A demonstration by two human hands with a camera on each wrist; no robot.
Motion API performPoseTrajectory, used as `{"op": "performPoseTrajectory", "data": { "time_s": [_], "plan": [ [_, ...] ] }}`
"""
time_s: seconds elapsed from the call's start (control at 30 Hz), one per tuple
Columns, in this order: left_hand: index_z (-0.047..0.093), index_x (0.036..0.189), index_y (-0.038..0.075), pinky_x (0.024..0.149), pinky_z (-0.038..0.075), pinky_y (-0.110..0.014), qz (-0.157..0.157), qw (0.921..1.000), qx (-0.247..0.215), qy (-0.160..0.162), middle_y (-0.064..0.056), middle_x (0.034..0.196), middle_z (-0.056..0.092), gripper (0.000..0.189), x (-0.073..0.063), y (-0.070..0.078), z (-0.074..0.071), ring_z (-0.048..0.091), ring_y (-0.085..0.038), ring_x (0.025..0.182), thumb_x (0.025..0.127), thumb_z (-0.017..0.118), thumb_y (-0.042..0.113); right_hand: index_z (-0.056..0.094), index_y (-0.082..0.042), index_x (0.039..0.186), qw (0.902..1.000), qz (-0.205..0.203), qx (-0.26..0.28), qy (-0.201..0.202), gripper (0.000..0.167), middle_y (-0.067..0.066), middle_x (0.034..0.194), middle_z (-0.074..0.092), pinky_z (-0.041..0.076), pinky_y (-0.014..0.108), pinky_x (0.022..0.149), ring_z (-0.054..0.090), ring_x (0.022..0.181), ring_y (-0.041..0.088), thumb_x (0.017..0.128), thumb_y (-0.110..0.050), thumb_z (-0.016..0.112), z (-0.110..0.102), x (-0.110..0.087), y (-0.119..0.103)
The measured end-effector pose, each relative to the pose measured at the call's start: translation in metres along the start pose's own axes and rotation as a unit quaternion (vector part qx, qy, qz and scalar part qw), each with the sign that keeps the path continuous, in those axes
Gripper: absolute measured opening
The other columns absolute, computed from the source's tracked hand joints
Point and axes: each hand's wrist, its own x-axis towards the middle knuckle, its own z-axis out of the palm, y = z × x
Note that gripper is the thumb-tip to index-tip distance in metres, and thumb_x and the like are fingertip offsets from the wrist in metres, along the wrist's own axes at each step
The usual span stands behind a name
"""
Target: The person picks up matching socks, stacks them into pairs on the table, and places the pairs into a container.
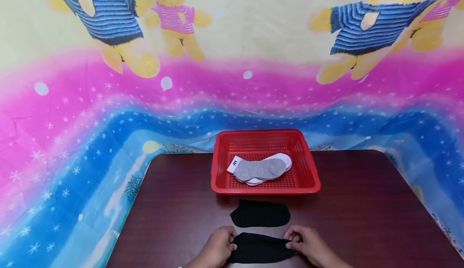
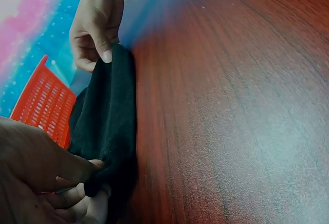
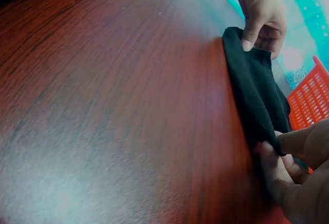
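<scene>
Close to the table's near side lies a black sock point(image 1: 262, 248), stretched sideways between my two hands. My left hand point(image 1: 218, 247) pinches its left end between thumb and fingers. At the opposite end, my right hand point(image 1: 308, 244) pinches the upper right corner. In the left wrist view the same sock point(image 2: 115, 111) runs from one hand to the other, with soft folds along it. A second black sock point(image 1: 260, 213) lies flat just beyond the first, between it and the basket.
A red plastic basket point(image 1: 313, 187) with perforated walls stands at the table's back. Inside it lie a grey sock with a white cuff point(image 1: 261, 169) and white socks point(image 1: 284, 160). The dark wood table point(image 1: 174, 203) meets a hanging printed cloth point(image 1: 235, 87) behind.
</scene>
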Motion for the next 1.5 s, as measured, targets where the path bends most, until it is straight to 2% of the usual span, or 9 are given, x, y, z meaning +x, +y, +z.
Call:
{"op": "performPoseTrajectory", "data": {
  "time_s": [0.23,0.47,0.57,0.7,0.87,1.03,1.17,1.33,1.5],
  "plan": [
    [0.063,0.081,0.014,0.060,0.038,-0.017,0.010,0.9991,0.041,0.002,0.007,0.071,0.049,0.026,0.001,0.001,0.003,0.041,0.002,0.066,0.073,0.083,-0.001,0.068,-0.003,0.091,0.9986,-0.029,-0.033,0.031,0.015,-0.001,0.078,0.066,0.050,0.020,0.058,0.056,0.067,-0.003,0.082,-0.002,0.080,0.006,-0.001,0.006],
    [0.064,0.081,0.011,0.062,0.042,-0.018,-0.015,0.9998,-0.015,0.005,0.008,0.070,0.054,0.025,0.000,0.000,0.004,0.044,0.004,0.066,0.073,0.080,-0.006,0.068,-0.002,0.093,0.9984,-0.024,-0.032,0.038,0.015,-0.001,0.080,0.066,0.050,0.021,0.061,0.056,0.069,-0.004,0.084,-0.005,0.079,0.006,-0.001,0.007],
    [0.066,0.084,0.008,0.064,0.044,-0.019,-0.026,0.9988,-0.042,-0.003,0.007,0.072,0.058,0.021,0.001,0.002,0.000,0.046,0.004,0.068,0.077,0.076,-0.009,0.067,0.002,0.098,0.9996,-0.005,-0.001,0.027,0.016,0.001,0.083,0.066,0.053,0.023,0.061,0.057,0.070,-0.001,0.089,-0.008,0.076,0.002,-0.001,0.003],
    [0.068,0.092,0.004,0.066,0.046,-0.021,-0.043,0.9955,-0.083,-0.010,0.004,0.077,0.060,0.015,0.004,0.009,-0.008,0.050,0.002,0.071,0.084,0.071,-0.008,0.063,0.012,0.107,0.9964,0.024,0.082,-0.002,0.027,0.004,0.090,0.067,0.058,0.028,0.064,0.062,0.072,0.004,0.095,-0.011,0.070,-0.003,0.002,-0.009],
    [0.068,0.103,-0.003,0.067,0.048,-0.022,-0.067,0.9912,-0.115,-0.005,0.001,0.083,0.062,0.013,0.011,0.015,-0.021,0.052,0.000,0.076,0.091,0.067,-0.005,0.056,0.019,0.114,0.9900,0.025,0.138,-0.009,0.035,0.004,0.093,0.067,0.060,0.031,0.068,0.065,0.076,0.008,0.098,-0.010,0.066,-0.010,0.010,-0.024],
    [0.067,0.104,-0.006,0.067,0.048,-0.021,-0.064,0.9910,-0.115,0.026,-0.003,0.084,0.063,0.016,0.021,0.016,-0.035,0.054,-0.002,0.076,0.089,0.067,-0.008,0.054,0.019,0.119,0.9860,0.042,0.160,0.019,0.036,0.001,0.094,0.065,0.060,0.033,0.071,0.064,0.080,0.011,0.099,-0.009,0.065,-0.015,0.021,-0.035],
    [0.068,0.102,-0.004,0.066,0.048,-0.020,-0.065,0.9890,-0.123,0.051,-0.005,0.084,0.065,0.014,0.032,0.016,-0.041,0.055,-0.004,0.074,0.088,0.069,-0.008,0.056,0.015,0.120,0.9824,0.065,0.170,0.043,0.035,0.000,0.092,0.062,0.059,0.033,0.072,0.061,0.079,0.011,0.097,-0.010,0.066,-0.017,0.033,-0.042],
    [0.068,0.102,-0.004,0.065,0.048,-0.021,-0.074,0.9865,-0.126,0.073,-0.006,0.085,0.067,0.012,0.045,0.011,-0.040,0.057,-0.006,0.073,0.091,0.069,-0.004,0.060,0.008,0.117,0.9764,0.106,0.171,0.078,0.031,0.001,0.091,0.063,0.058,0.031,0.072,0.060,0.080,0.014,0.095,-0.012,0.069,-0.019,0.044,-0.047],
    [0.068,0.100,-0.004,0.064,0.048,-0.021,-0.084,0.9853,-0.126,0.080,-0.006,0.082,0.067,0.012,0.055,0.007,-0.034,0.057,-0.006,0.072,0.089,0.070,-0.002,0.061,0.008,0.116,0.9710,0.124,0.177,0.102,0.030,0.003,0.091,0.064,0.057,0.027,0.071,0.061,0.081,0.014,0.094,-0.010,0.071,-0.019,0.054,-0.044]
  ]
}}
